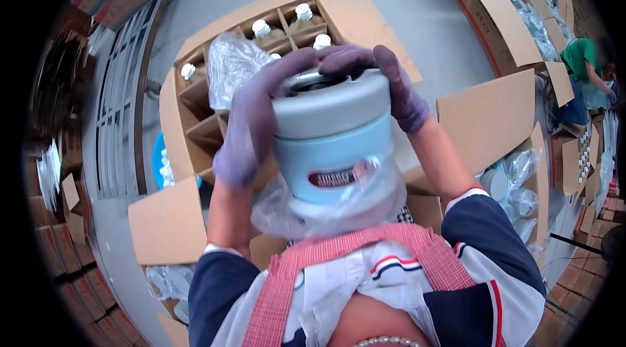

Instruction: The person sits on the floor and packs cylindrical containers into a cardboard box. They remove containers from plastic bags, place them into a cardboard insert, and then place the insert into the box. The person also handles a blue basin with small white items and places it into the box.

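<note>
Close to my chest is a light blue round container [332,158] with a wide grey lid [332,111] that has a dark recess on top. A clear plastic bag [372,200] hangs crumpled around its lower part. My left hand [251,115], in a purple glove, wraps the left side of the container, its fingers reaching over the lid. On the right side, my gloved right hand [401,89] grips the lid's rim. Beyond lies an open carton [175,127] with cardboard dividers, where several white-capped bottles [261,28] stand; a crumpled clear bag [235,67] rests on it.
Open cartons [486,112] with bagged containers [495,184] are at my right, and more line the far right [495,14]. A blue tub [158,163] sits left of the divided carton. A person in green [579,60] works at the right. Stacked boxes [85,291] border the left.
</note>
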A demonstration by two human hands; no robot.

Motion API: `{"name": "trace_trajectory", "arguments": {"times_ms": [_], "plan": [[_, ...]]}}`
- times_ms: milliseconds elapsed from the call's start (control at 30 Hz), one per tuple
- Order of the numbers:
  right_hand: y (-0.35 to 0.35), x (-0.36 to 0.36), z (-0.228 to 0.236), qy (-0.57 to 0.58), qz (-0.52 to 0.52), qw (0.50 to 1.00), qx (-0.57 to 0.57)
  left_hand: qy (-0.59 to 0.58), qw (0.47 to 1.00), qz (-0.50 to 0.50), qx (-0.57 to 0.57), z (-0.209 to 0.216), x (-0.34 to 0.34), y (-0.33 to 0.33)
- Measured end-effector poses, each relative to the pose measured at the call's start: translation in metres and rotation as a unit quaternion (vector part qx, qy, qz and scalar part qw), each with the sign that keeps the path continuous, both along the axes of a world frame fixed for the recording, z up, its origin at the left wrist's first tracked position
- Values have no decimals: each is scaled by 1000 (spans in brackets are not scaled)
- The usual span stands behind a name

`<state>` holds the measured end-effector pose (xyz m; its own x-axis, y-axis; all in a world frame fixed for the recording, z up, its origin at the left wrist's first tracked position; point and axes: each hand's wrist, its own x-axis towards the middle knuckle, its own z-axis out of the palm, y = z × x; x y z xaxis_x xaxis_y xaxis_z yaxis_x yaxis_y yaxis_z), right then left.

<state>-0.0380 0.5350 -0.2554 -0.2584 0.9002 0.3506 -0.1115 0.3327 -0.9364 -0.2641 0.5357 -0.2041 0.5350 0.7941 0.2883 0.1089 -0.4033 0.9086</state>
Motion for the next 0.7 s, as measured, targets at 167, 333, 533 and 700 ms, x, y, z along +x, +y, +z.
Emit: {"name": "trace_trajectory", "arguments": {"times_ms": [167, 333, 533, 700], "plan": [[13, 29, 18, -43, -88, 993, 64, -235, 934, 82, -256, 32, 23, -13], [26, 27, -15, -304, -76, 950, 1, 57, 995, -88, 0, 23, -7, 46], [-12, 0, 56, -269, -38, 938, 215, 677, 694, -236, -63, -147, -103, 69], [0, 40, 24, -209, -99, 972, -47, 295, 915, -101, -256, -92, -155, 54]]}}
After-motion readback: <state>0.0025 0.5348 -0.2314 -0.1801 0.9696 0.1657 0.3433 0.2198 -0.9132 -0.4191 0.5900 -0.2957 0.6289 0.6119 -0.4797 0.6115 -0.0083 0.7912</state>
